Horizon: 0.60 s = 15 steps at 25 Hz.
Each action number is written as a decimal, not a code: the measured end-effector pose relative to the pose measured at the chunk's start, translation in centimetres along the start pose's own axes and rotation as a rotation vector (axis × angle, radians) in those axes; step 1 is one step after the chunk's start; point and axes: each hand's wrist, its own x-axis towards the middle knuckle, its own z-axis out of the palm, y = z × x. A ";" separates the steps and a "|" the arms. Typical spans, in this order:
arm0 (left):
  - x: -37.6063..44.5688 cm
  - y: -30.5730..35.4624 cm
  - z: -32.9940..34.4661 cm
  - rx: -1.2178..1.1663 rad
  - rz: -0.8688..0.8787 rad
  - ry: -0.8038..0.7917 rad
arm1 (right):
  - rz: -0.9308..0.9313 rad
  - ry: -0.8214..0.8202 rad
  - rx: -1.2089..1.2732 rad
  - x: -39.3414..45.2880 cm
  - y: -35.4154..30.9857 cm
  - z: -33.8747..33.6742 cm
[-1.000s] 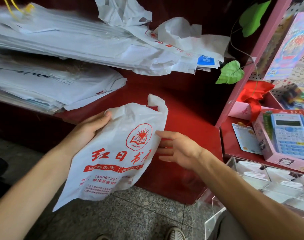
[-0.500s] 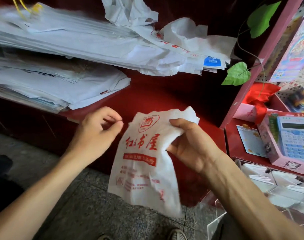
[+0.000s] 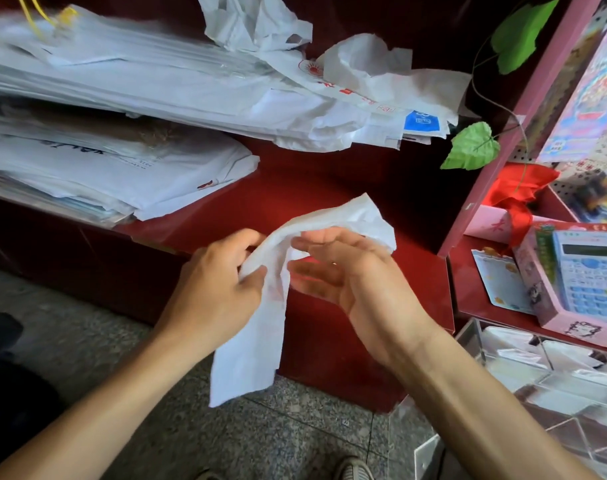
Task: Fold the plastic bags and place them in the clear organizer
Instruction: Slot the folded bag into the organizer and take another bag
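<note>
- Our left hand (image 3: pixel 222 289) grips a white plastic bag (image 3: pixel 260 327), thumb and curled fingers pinching it near its upper part, in the air in front of the red counter (image 3: pixel 295 181)
- The bag is gathered into a narrow strip; its top bunches up between our two hands and its lower end hangs loose toward the speckled stone floor (image 3: pixel 156 393)
- Our right hand (image 3: pixel 350 271) sits just beside the left, palm turned inward, fingers mostly straight and relaxed; the crumpled top of the bag (image 3: pixel 361 216) lies against and behind those fingers, and we cannot tell whether they pinch it or only touch it
- The clear organizer (image 3: pixel 544 382) stands at the lower right, below the right forearm, well apart from the held bag; some of its compartments hold whitish folded things, too blurred to name
- On the counter at upper left lie two flat stacks of white bags (image 3: pixel 122 109), with looser crumpled bags (image 3: pixel 364 71) on top toward the middle
- To the right, a pink box with a blue-and-white calculator (image 3: pixel 586 271) rests on a lower red shelf, near a red ribbon (image 3: pixel 516 192) and two green leaves (image 3: pixel 475 147)
- The toes of our shoes (image 3: pixel 350 469) show at the bottom edge
</note>
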 end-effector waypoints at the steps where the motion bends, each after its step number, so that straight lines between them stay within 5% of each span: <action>1: 0.3 -0.5 -0.3 -0.002 -0.011 0.015 | -0.123 0.090 -0.193 0.1 -0.1 -0.2; 4: 0.5 -0.9 -0.9 0.010 0.015 0.058 | -0.520 0.379 -0.616 0.5 -0.9 -1.8; 8: 0.6 -1.0 -1.6 0.017 0.027 0.057 | -0.660 0.557 -0.906 1.8 -1.5 -5.3; 11: 0.5 -1.0 -1.6 0.056 0.061 0.014 | -0.624 0.456 -1.027 2.9 -1.9 -8.1; 15: 0.5 -1.3 -1.3 0.108 0.080 -0.002 | -0.499 0.183 -0.813 2.8 -2.3 -9.2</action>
